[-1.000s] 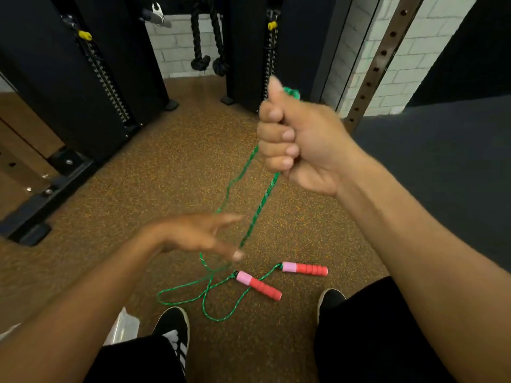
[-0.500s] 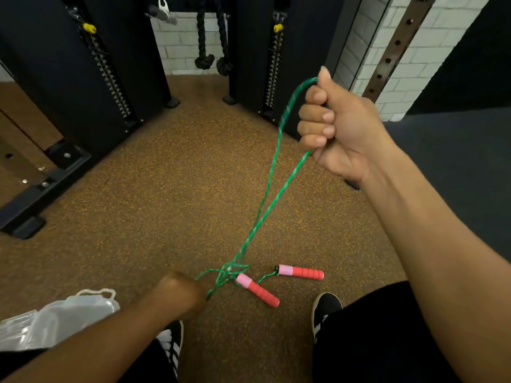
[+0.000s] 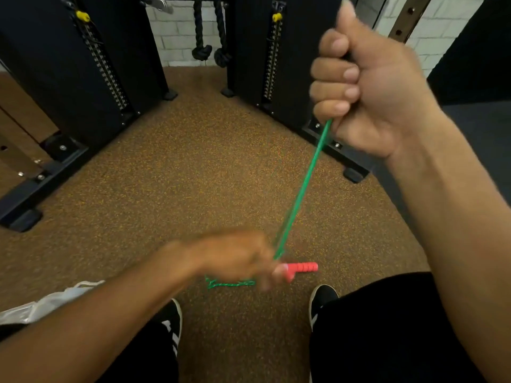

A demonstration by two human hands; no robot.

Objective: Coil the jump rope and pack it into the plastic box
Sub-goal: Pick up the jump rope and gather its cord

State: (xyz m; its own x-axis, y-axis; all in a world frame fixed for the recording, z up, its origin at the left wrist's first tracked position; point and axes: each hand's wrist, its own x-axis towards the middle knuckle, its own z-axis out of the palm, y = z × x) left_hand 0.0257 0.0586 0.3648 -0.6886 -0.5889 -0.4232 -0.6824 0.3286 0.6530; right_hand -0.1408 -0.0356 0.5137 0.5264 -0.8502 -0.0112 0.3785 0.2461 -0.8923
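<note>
The green jump rope (image 3: 302, 186) runs taut from my raised right hand (image 3: 367, 89), a closed fist gripping its folded end, down to my left hand (image 3: 240, 258). My left hand is blurred, low over the floor, its fingers closed around the rope strands near the red handles (image 3: 302, 268). One handle lies flat on the floor; the other is mostly hidden behind my fingers. A short loose bit of rope (image 3: 229, 283) trails on the floor under my left hand. The clear plastic box (image 3: 41, 306) shows partly at the lower left, beside my left forearm.
Brown speckled rubber floor (image 3: 179, 189) spreads ahead. Black gym machine frames (image 3: 83, 78) with weight stacks stand at the back left and back centre, their feet (image 3: 351, 172) reaching onto the floor. My two black shoes (image 3: 320, 302) are planted below the handles.
My right hand has risen and pulled the rope taut. My left hand has slid right along the rope to the handles, gathering the loose strands; less rope lies on the floor.
</note>
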